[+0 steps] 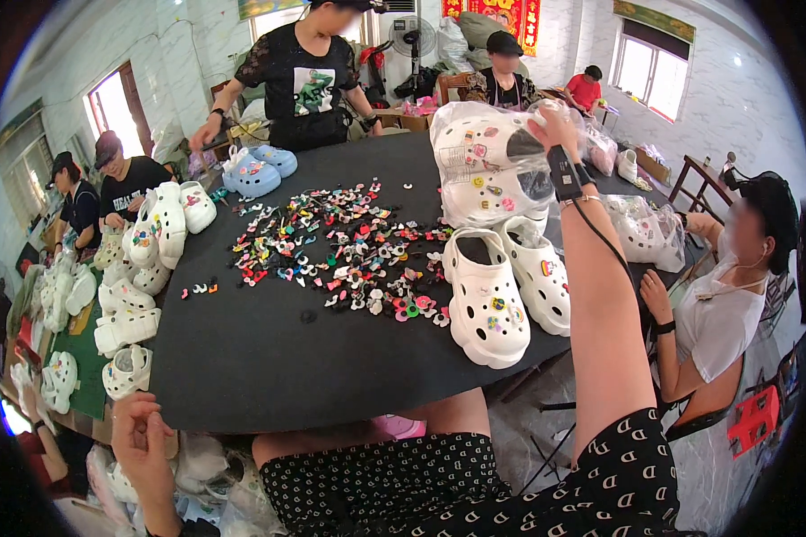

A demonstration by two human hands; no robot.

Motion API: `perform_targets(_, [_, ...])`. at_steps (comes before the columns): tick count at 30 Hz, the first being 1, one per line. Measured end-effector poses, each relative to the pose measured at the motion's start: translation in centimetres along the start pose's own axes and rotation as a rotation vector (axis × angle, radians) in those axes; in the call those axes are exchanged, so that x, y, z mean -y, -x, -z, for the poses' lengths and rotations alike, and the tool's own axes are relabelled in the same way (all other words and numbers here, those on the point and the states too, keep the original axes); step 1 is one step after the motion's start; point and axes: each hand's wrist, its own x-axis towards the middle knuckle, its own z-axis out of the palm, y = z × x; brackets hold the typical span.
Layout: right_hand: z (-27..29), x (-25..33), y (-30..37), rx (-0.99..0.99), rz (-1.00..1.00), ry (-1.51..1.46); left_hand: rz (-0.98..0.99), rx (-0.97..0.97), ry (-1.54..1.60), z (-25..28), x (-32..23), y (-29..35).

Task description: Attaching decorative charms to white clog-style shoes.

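Observation:
My right hand [555, 130] is closed on the top of a clear plastic bag [501, 121] with white clogs inside, at the table's far right. Colourful charms dot these clogs. Just in front stand two uncovered white clogs, one nearer [485, 295] and one on its right [539, 268], also with charms on their uppers. At the front left corner of the black table [269, 358], my left hand [141, 440] hovers with loosely bent fingers and holds nothing. A white clog [127, 371] is right above it.
Loose shoe charms [340, 246] lie heaped mid-table. Blue clogs [258, 170] stand at the back left, and stacked white clogs [134, 300] line the left edge. A co-worker [304, 80] stands across the table; another sits at right near a bagged clog [645, 228].

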Motion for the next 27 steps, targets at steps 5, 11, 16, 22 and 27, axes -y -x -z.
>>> perform_targets(5, [-4.0, 0.4, 3.9, -0.264, 0.018, -0.409, 0.188, -0.048, 0.017, 1.7, 1.5, 2.7])
perform_targets(11, [-7.5, 14.9, 2.8, 0.007, 0.218, -0.598, 0.275, -0.028, 0.049, 0.9, 4.9, 3.3])
perform_targets(16, [-10.0, 33.7, 9.8, 0.363, 0.566, -0.953, 0.271, -0.046, -0.075, -0.7, 7.2, 7.8])
perform_targets(22, [-11.9, 30.2, 11.4, 0.638, 0.741, -1.043, 0.271, -0.030, -0.155, -2.0, 8.6, 12.1])
perform_targets(27, [-12.1, 14.2, 12.3, 0.818, 0.654, -0.955, 0.268, 0.019, -0.129, -2.8, 9.8, 11.8])
